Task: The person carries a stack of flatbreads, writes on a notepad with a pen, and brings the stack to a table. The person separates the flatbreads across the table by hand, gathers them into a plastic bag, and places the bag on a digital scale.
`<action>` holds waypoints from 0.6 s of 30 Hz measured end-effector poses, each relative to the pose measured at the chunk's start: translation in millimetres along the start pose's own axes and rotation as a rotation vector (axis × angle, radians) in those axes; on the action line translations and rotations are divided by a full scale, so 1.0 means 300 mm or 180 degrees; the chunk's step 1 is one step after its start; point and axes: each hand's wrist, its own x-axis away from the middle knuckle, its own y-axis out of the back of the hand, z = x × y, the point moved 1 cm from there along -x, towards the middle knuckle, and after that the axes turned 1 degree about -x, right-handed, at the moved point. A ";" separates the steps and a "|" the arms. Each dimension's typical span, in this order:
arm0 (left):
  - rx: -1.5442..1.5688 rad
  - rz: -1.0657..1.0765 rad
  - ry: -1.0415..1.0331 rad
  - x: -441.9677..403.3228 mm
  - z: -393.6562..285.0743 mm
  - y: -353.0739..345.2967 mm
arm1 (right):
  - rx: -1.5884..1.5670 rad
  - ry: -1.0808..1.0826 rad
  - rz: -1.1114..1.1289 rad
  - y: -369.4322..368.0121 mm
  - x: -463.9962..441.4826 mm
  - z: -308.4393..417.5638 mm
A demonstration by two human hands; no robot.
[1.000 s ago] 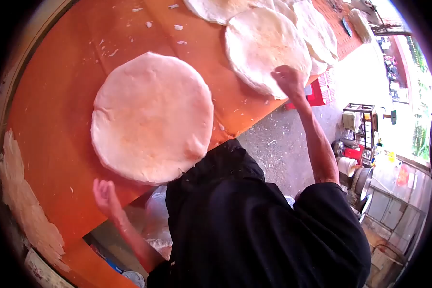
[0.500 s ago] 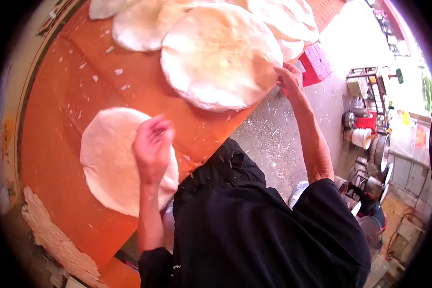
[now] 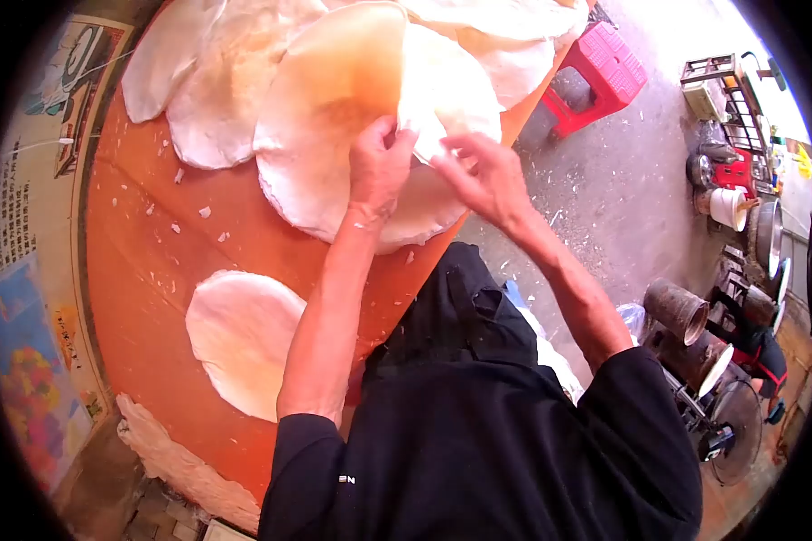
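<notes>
the dough round (image 3: 329, 99) at the hands lies toward the far end of the orange desk (image 3: 135, 270), close to its right edge; its middle is tan, its rim white. a white flap (image 3: 424, 131) of dough runs along its right side and ends between the two hands. the left hand (image 3: 376, 171) has a tight grip, thumb drawn against curled fingers, pinching the near end of that flap. the right hand (image 3: 492, 176) has a narrow grip, fingers half bent and slightly parted, the tips at the flap; whether they hold dough or only touch it i cannot tell.

to the left, pale dough rounds (image 3: 221, 99) overlap on the desk, and more dough sheets (image 3: 510, 59) lie at the far right. nearer the person, a single dough round (image 3: 239, 338) lies flat beside the left forearm (image 3: 329, 316). small white scraps (image 3: 205, 213) dot the desk, and a ragged pale crust (image 3: 176, 455) follows the near left edge.

beyond the right edge, a red plastic stool (image 3: 609, 63) stands on the grey floor (image 3: 586, 207). farther right are a white bucket (image 3: 724, 207), a metal basin (image 3: 767, 239) on its side and a fan (image 3: 740, 415). at the left, a poster (image 3: 13, 216) bears printed characters. the person wears a black short-sleeved shirt (image 3: 514, 451).
</notes>
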 end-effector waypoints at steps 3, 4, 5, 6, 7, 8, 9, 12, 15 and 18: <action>0.1216 0.0118 -0.0013 0.032 0.004 0.035 | 0.0089 -0.0355 0.0045 0.028 -0.055 -0.046; 0.1204 -0.0077 0.0006 0.047 -0.006 0.064 | 0.0072 -0.0355 0.0052 0.024 -0.061 -0.072; 0.1190 -0.0278 0.0032 0.069 -0.020 0.099 | 0.0282 0.0024 0.0029 0.009 -0.060 -0.100; 0.1118 -0.0313 -0.0396 0.100 -0.049 0.150 | 0.0487 0.0402 0.0010 -0.001 -0.055 -0.122; 0.1191 -0.0358 -0.0371 0.114 -0.032 0.252 | 0.0469 0.0405 0.0023 0.000 -0.054 -0.125; 0.1329 -0.0722 -0.0172 0.154 -0.119 0.308 | 0.0735 0.0590 0.0011 -0.001 -0.048 -0.122; 0.1138 -0.0961 -0.0120 0.185 -0.162 0.424 | 0.0995 0.0788 -0.0002 -0.005 -0.044 -0.117; 0.0304 -0.1676 -0.0312 0.274 -0.332 0.748 | 0.1287 0.0408 0.0241 -0.028 -0.032 -0.098; -0.0377 -0.2217 -0.0430 0.372 -0.570 1.099 | 0.1246 0.0511 0.0141 -0.029 -0.028 -0.097; -0.1066 -0.2066 -0.0980 0.405 -0.814 1.096 | 0.1243 0.0552 0.0192 -0.026 -0.033 -0.093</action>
